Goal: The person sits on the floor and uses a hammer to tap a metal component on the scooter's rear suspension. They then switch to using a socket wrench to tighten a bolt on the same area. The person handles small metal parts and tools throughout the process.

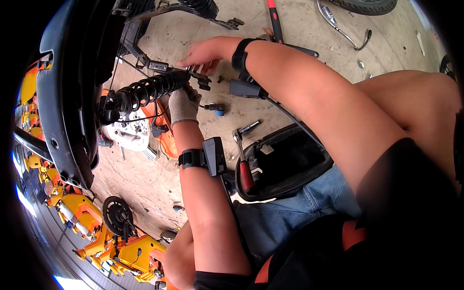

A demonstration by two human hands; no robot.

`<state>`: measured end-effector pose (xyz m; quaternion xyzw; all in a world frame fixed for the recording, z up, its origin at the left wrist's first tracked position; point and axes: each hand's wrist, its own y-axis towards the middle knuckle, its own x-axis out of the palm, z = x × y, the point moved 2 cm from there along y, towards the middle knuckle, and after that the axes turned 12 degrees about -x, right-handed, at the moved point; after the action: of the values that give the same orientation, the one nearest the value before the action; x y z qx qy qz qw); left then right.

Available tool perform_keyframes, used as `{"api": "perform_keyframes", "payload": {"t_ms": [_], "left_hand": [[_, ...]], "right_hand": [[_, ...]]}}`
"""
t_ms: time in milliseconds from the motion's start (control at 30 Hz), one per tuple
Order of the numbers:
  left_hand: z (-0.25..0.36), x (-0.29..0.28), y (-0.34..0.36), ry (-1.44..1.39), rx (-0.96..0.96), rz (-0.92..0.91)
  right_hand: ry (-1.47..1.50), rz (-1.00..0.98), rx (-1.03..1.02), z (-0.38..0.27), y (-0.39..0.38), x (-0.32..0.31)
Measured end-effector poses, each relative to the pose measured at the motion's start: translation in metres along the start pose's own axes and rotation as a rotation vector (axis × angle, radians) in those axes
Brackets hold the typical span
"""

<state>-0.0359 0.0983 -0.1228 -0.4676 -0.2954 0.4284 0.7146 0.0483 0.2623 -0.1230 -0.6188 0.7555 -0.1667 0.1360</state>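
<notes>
A black coil-spring shock absorber (150, 91) slants up to the right from the dark vehicle frame (63, 111). My left hand (183, 104), in a pale knitted glove, is closed against the underside of its far end; the shock partly hides the fingertips. My bare right hand (205, 52) is just above that end, one finger stretched out and the others loosely bent and apart. Under it, a small shiny metal piece (189, 68) shows by a dark metal bracket (202, 81); whether the fingers touch it is unclear. Both wrists wear black straps with small boxes.
A ratchet with a red handle (245, 174) rests on a black open tray (285, 181) by my knees. A red-handled tool (274, 21), a loose spring (223, 79) and a blue-ended connector (219, 111) lie on the concrete floor. Yellow vehicles (137, 253) stand at lower left.
</notes>
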Motion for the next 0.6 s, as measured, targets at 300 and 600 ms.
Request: {"api": "perform_keyframes", "payload": {"t_ms": [300, 600], "left_hand": [[0.0, 0.0, -0.001, -0.019, -0.002, 0.007], [0.0, 0.004, -0.007, -0.029, 0.02, -0.022]], "right_hand": [[-0.15, -0.09, -0.16, 0.011, 0.019, -0.007], [0.062, 0.036, 0.047, 0.001, 0.004, 0.001]]}}
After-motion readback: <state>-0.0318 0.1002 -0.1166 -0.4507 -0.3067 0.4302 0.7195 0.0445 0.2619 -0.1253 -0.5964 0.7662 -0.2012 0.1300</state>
